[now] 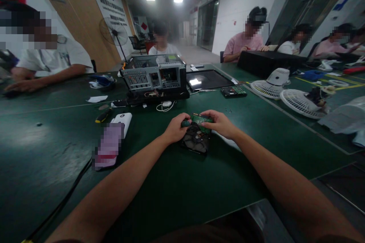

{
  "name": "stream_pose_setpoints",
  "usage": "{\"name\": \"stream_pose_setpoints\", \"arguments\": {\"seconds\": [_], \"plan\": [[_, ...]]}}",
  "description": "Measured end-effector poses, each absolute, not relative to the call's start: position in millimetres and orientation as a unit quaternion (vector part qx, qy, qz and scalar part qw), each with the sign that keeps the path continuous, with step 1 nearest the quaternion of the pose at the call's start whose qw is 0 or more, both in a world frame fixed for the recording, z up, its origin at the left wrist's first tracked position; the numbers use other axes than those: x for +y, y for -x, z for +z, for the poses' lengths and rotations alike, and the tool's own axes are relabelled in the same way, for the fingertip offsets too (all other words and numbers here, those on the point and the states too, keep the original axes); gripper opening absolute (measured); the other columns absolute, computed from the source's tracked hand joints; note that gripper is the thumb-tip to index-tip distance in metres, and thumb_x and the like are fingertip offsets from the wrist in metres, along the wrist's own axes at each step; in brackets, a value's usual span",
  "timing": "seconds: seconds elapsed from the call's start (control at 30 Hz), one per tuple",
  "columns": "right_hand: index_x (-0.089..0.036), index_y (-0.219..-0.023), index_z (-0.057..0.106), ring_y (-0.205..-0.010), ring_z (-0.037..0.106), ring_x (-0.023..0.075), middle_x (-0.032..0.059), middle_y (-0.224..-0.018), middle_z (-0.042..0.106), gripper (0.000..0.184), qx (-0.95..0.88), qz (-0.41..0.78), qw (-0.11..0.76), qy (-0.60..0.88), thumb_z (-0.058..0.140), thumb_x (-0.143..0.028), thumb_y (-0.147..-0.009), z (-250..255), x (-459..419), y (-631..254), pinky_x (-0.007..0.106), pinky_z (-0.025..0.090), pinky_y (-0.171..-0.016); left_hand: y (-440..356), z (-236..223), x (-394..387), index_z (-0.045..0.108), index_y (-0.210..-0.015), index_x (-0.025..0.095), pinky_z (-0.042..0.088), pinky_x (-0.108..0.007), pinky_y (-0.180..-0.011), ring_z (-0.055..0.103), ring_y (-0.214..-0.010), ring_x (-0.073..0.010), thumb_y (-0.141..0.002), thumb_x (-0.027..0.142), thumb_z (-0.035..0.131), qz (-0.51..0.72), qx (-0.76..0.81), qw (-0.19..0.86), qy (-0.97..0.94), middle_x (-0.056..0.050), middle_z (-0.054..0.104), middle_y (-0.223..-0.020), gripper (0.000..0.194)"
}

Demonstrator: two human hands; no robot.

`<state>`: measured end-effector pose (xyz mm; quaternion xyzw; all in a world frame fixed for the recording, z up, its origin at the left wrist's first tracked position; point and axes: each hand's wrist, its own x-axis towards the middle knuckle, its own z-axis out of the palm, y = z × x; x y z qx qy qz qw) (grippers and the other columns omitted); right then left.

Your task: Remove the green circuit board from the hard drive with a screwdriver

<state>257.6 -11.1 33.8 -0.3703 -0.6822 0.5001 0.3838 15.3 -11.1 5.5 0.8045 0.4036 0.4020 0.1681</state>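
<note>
A hard drive [195,142] lies on the green table in front of me, its dark metal body towards me. At its far end a green circuit board [205,123] sits tilted over the drive; I cannot tell whether the two are still joined. My right hand [221,123] grips the board's right side between thumb and fingers. My left hand [177,127] is at the drive's left edge, its fingers closed round a rounded dark green tool handle [185,123]. The rest of that tool is hidden.
Beyond the drive stands an opened computer case [155,79]. Right of it are a black panel [209,79], another hard drive [234,91], small screws [228,111] and fan parts [302,102]. A phone [111,144] and a yellow-black screwdriver [103,115] lie left. Several people sit around.
</note>
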Motion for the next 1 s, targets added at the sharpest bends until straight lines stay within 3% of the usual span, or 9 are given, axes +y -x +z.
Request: {"name": "stream_pose_setpoints", "arguments": {"seconds": [0.33, 1.0], "plan": [[-0.023, -0.121, 0.066, -0.107, 0.065, 0.0222, 0.007, -0.117, 0.069, 0.048, -0.688, 0.514, 0.379, 0.345, 0.081, -0.022, -0.075, 35.9, -13.3, -258.1, 0.041, 0.056, -0.094, -15.3, 5.6, -11.4, 0.059, -0.097, 0.02, 0.048, -0.032, -0.081, 0.061, -0.088, -0.0188, -0.091, 0.021, 0.056, 0.398, 0.397, 0.17, -0.809, -0.003, 0.064, -0.094, 0.007], [-0.023, -0.117, 0.07, -0.111, 0.065, 0.0239, 0.0076, -0.118, 0.071, 0.043, -0.708, 0.491, 0.37, 0.347, 0.081, -0.023, -0.075, 33.5, -7.4, -266.2, 0.047, 0.05, -0.104, -15.2, 4.5, -9.8, 0.062, -0.101, 0.021, 0.05, -0.035, -0.089, 0.062, -0.097, -0.0206, -0.092, 0.019, 0.055, 0.392, 0.374, 0.151, -0.826, -0.006, 0.066, -0.1, 0.011]]}}
